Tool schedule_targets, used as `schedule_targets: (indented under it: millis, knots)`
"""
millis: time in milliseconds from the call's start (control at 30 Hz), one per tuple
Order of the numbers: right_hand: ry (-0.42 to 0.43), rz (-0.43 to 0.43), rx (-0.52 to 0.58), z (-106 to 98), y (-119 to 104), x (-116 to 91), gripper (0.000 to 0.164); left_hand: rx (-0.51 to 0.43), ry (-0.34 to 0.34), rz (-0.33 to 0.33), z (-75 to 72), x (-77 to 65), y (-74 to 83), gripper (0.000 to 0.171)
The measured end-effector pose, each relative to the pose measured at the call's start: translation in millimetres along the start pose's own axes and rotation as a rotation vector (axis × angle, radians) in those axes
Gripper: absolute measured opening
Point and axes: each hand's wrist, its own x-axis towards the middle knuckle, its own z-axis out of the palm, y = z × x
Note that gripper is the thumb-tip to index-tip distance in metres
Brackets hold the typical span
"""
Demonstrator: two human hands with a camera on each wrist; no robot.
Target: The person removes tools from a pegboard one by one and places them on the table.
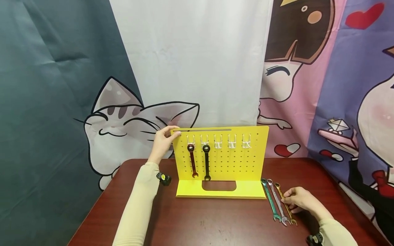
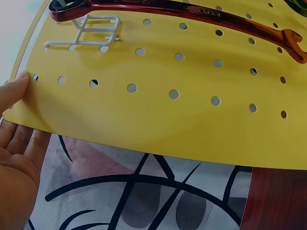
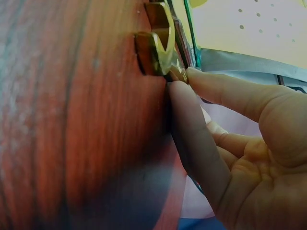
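Note:
At the upper left corner of a yellow pegboard stand [image 1: 260, 147], my left hand [image 1: 162, 142] grips the edge, thumb on the front and fingers behind. On the board's two leftmost hooks hang a red combination wrench [image 1: 193, 161] and a black wrench [image 1: 207, 164]. My right hand [image 1: 303, 200] pinches a gold wrench [image 1: 278, 188] between thumb and fingertips, close to the tabletop. In the right wrist view the open end of the gold wrench [image 3: 160, 57] shows near the fingertips. Left of it lie a silver wrench [image 1: 278, 203] and a green wrench [image 1: 271, 201].
Three white wire hooks [image 1: 232, 141] on the board's right part carry nothing. The stand's base [image 1: 191, 189] has an oval cutout. Beneath everything is a reddish-brown table [image 1: 197, 225], with a cartoon-printed curtain [image 1: 197, 61] behind it.

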Motion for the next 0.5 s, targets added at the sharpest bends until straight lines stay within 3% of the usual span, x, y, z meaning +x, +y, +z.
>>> schedule_targets:
  millis: [500]
  knots:
    - [0.009,0.012,-0.007,2.0,-3.6,1.0,0.026,0.005,0.010,0.013,1.7,1.1,0.4,0.025]
